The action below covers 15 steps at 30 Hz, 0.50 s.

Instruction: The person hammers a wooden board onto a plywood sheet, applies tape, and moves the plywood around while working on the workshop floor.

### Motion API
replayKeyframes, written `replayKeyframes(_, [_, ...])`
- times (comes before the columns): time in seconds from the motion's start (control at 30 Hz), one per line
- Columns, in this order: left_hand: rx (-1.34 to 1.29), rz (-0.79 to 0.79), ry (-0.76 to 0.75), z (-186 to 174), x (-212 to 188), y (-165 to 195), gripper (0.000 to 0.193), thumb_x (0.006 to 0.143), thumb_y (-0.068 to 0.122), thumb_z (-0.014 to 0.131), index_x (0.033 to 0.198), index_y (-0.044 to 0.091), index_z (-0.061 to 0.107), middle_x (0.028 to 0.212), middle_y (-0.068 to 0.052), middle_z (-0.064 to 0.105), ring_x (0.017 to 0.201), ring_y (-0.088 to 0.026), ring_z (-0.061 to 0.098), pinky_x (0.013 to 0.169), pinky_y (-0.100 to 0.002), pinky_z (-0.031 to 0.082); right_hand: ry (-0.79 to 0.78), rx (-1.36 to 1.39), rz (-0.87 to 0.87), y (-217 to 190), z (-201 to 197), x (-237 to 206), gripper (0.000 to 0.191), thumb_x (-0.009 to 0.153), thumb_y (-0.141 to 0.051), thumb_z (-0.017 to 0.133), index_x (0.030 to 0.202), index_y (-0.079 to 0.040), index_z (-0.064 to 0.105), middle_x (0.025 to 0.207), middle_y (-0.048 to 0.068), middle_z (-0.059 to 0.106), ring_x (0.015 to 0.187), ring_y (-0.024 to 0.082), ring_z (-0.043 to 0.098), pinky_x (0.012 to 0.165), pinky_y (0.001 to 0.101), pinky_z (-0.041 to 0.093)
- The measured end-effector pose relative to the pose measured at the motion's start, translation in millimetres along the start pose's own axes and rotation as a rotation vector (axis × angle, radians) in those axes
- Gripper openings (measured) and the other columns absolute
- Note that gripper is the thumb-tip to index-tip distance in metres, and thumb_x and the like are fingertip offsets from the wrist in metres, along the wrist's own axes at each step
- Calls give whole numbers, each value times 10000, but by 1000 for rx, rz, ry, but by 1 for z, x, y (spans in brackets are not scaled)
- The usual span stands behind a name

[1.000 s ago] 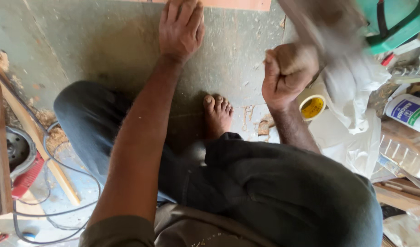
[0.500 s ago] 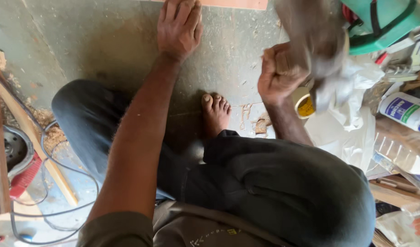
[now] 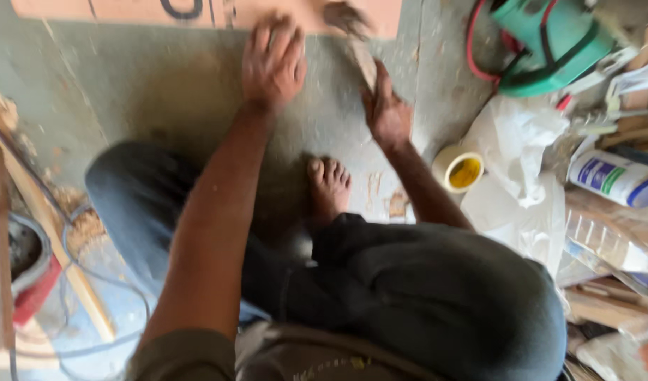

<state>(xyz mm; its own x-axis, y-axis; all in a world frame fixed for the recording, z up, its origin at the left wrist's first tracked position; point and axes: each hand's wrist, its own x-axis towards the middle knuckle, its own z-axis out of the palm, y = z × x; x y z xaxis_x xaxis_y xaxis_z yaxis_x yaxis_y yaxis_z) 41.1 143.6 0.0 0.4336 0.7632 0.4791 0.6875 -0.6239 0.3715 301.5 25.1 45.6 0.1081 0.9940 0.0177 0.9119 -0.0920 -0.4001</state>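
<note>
Brush: right hand is gripping its handle, bristles resting on board; left hand is lying flat, fingers spread, just beside.

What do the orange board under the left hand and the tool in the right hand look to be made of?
The flat orange-brown board under the left hand looks like matt plywood or laminate, with a smooth face and straight edge; blur leaves it open. The pale-handled brush in the right hand seems to be bare wood with dark bristles, though it is blurred.

Green power tool, yellow-cored tape roll.
</note>
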Motion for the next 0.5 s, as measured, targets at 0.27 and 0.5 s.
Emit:
replayKeyframes(0.27, [42, 5, -20, -12, 7, 0, 337, 1007, 189, 722, 1306, 42, 669, 1426, -105, 556, 1373, -334, 496, 1124, -495, 452, -64, 818, 545, 20, -31, -67, 590, 1009, -154, 601, 1525, 2, 359, 794, 69, 660, 492, 130, 597, 363, 339, 548])
replayKeyframes(0.5, [-102, -69, -24, 2, 11, -16, 258, 1004, 260, 730, 1177, 74, 685, 1205, -124, 677, 1150, -308, 619, 991, -464, 515, 139, 222, 355, 57, -54, -86, 389, 1040, -164, 697, 1333, 46, 551, 988, 221, 667, 756, 278, 674, 600, 378, 602])
